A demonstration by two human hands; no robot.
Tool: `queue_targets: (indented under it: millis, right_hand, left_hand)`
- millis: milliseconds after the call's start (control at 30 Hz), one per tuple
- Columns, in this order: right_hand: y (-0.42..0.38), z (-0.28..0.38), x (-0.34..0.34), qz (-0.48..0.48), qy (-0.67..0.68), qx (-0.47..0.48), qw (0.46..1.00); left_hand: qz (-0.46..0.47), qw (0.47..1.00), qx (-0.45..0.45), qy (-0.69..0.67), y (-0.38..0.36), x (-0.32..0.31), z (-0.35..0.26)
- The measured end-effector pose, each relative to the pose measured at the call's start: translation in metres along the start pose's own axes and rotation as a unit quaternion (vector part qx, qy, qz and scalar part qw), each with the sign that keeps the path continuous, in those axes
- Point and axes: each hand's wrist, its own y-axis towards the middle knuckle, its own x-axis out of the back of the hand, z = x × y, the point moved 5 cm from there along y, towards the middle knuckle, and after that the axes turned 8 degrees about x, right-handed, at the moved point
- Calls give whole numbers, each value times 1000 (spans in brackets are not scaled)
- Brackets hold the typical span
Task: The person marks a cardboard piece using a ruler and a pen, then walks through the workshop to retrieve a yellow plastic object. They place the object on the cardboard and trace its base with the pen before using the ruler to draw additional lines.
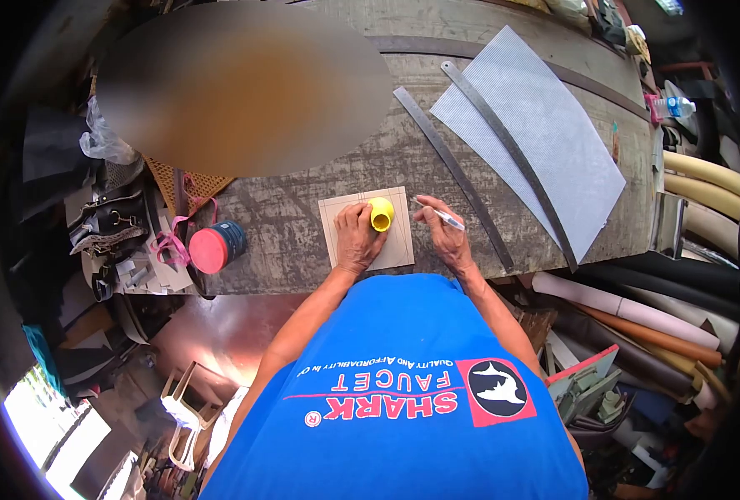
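A square piece of brown cardboard (393, 247) with ruled lines along its edges lies on the workbench. On it stands a small yellow hollow round container (380, 206), its dark opening facing me. My left hand (357, 237) is closed around the container's left side and rests on the cardboard. Just off the cardboard's right edge, my right hand (448, 240) grips a white pen (449, 219), apart from the yellow container. The pen points up and to the left, and its tip is too small to make out.
Right of my hands lie a steel ruler (457, 179), a longer metal ruler (516, 154) and a grey mesh sheet (553, 125). A dark jar with a pink lid (210, 251) stands left. Rolled material (628, 310) is stacked below the bench at right. A blurred oval hides the upper left.
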Motion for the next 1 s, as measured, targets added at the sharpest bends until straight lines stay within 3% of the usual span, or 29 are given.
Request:
queue_targets:
  millis: [133, 533, 767, 1000]
  right_hand:
    - [28, 0, -20, 77, 36, -25, 996]
    - [36, -1, 2, -2, 50, -57, 997]
    - [41, -10, -14, 7, 40, -61, 997]
    - [53, 4, -22, 43, -56, -22, 997]
  left_hand:
    - [-4, 1000, -7, -2, 1, 2, -1]
    - [-10, 1000, -14, 0, 2, 1, -2]
    - [-11, 1000, -9, -2, 2, 2, -3]
    - [-12, 1000, -8, -1, 1, 0, -2]
